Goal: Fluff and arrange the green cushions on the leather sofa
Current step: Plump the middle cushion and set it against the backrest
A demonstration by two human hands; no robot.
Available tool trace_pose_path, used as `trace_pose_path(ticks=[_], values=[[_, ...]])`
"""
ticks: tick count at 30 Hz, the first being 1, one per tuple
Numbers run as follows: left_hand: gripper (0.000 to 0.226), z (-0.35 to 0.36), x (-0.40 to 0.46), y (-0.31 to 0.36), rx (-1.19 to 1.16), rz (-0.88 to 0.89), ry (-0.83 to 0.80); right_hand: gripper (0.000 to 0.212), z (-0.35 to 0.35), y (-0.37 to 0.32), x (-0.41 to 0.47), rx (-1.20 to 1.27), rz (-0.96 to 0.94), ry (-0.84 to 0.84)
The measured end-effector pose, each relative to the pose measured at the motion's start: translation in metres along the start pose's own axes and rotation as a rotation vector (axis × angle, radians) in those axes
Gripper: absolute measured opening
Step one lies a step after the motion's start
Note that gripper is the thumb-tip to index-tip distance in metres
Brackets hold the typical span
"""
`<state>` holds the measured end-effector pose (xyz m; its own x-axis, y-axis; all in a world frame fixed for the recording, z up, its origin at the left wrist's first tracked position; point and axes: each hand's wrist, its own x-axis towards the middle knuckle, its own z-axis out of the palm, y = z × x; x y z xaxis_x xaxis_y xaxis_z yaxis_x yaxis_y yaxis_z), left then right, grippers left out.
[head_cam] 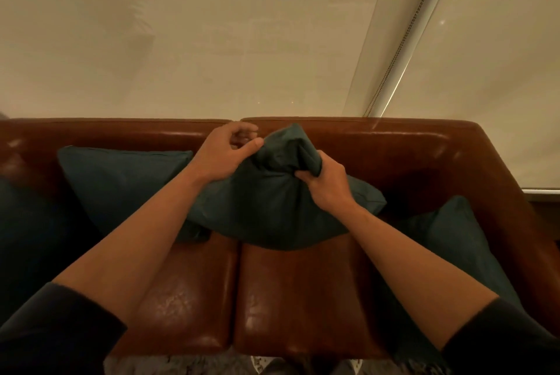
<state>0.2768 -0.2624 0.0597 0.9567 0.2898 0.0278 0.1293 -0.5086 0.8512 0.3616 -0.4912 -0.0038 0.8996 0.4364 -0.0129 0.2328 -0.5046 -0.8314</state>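
Observation:
A dark green cushion [272,208] lies across the middle of the brown leather sofa [303,292], its top bunched upward. My right hand [324,183] is shut on that bunched top corner. My left hand [227,153] rests against the cushion's left upper edge, thumb pressed on the fabric and fingers curled. A second green cushion [121,183] leans on the backrest at the left. A third green cushion [454,232] sits in the right corner, partly hidden by my right forearm.
The sofa's backrest [378,132] runs along a pale roller blind [242,41] with a bead chain [403,41] hanging at the right. Another dark shape [27,238] lies at the far left of the seat. A pale fluffy rug [181,365] shows below the sofa's front edge.

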Motion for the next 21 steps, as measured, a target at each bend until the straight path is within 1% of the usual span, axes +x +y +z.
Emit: trace_pose_path(ticks=[2, 5, 7, 10, 13, 15, 19, 21], values=[[0.042, -0.013, -0.013, -0.03, 0.089, -0.101, 0.024, 0.028, -0.015, 0.015, -0.004, 0.087, 0.076, 0.027], [0.067, -0.028, -0.036, -0.069, 0.119, -0.225, -0.058, 0.031, -0.039, 0.037, -0.01, 0.275, 0.172, 0.068], [0.08, -0.031, -0.048, -0.085, 0.127, -0.249, -0.093, 0.031, -0.051, 0.046, -0.015, 0.338, 0.211, 0.079], [0.075, -0.028, -0.054, -0.095, 0.102, -0.29, -0.052, 0.034, -0.061, 0.053, -0.021, 0.382, 0.256, 0.093], [0.066, -0.02, -0.053, -0.094, -0.038, -0.32, -0.008, 0.041, -0.067, 0.057, -0.022, 0.417, 0.275, 0.109], [0.06, -0.015, -0.051, -0.091, -0.096, -0.307, 0.006, 0.042, -0.07, 0.058, -0.02, 0.431, 0.28, 0.113], [0.06, -0.009, -0.049, -0.085, -0.311, -0.307, 0.022, 0.041, -0.08, 0.063, -0.017, 0.435, 0.268, 0.143], [0.049, -0.003, -0.046, -0.078, -0.349, -0.286, 0.049, 0.048, -0.087, 0.066, -0.014, 0.383, 0.265, 0.106]])
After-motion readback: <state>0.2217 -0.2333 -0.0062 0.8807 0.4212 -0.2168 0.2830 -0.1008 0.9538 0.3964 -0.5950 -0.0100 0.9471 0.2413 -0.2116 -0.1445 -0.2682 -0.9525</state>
